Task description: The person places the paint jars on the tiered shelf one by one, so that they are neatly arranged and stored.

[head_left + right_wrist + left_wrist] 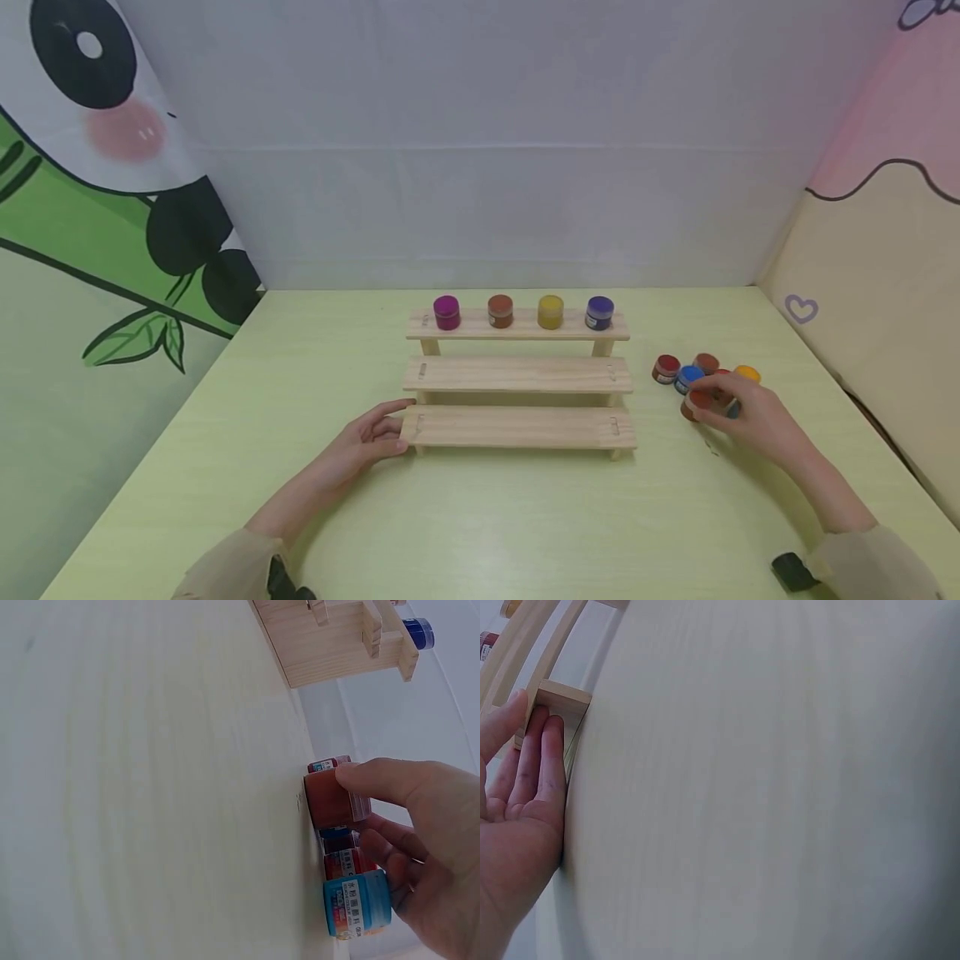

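Note:
A three-step wooden rack (517, 427) stands on the table. My left hand (352, 450) holds the left end of its lowest step, thumb on one side and fingers on the other. On the top step stand four paint jars in a row: magenta (447, 313), brown (500, 312), yellow (551, 312) and dark blue (599, 313). To the right of the rack, my right hand (761, 417) pinches a reddish-brown paint jar (327, 801) between thumb and fingers. Close by that hand are a dark red jar (666, 369), a blue jar (687, 379) and a turquoise jar (357, 904).
Another brown jar (706, 362) and an orange-yellow jar (747, 373) belong to the same cluster, partly behind my right hand. A pale cloth wall (510, 208) rises behind the table (525, 525), with printed panels at both sides.

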{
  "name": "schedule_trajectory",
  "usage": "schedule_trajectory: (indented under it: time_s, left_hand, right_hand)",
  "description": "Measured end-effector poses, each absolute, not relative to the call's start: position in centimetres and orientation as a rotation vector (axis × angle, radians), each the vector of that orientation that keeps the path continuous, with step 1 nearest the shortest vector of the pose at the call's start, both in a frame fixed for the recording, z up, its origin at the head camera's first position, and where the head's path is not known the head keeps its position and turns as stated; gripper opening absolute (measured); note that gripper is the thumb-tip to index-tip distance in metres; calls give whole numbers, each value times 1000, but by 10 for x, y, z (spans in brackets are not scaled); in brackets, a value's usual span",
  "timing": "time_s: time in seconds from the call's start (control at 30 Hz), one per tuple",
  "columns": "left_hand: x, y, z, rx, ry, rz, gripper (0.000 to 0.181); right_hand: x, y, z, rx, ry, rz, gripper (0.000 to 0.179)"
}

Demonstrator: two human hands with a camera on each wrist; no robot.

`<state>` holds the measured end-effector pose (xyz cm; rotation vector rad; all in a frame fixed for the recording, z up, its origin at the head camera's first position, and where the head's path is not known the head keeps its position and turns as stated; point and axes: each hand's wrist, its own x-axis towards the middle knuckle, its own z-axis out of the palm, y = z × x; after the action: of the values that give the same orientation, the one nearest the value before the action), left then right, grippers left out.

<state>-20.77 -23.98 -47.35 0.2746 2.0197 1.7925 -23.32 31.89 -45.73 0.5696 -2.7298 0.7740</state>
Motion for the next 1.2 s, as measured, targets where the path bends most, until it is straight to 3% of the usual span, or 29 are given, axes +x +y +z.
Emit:
schedule_trajectory:
  time_s: [0.37, 1.2]
  left_hand:
    - [-208, -241, -473, 270, 2028, 1774, 70]
    - [-207, -240, -471, 254, 2036, 1759, 71]
  right_hand:
    - [-234, 320, -453, 576, -2838, 730, 41]
    - [-229, 316, -446, 540, -2746, 813, 36]
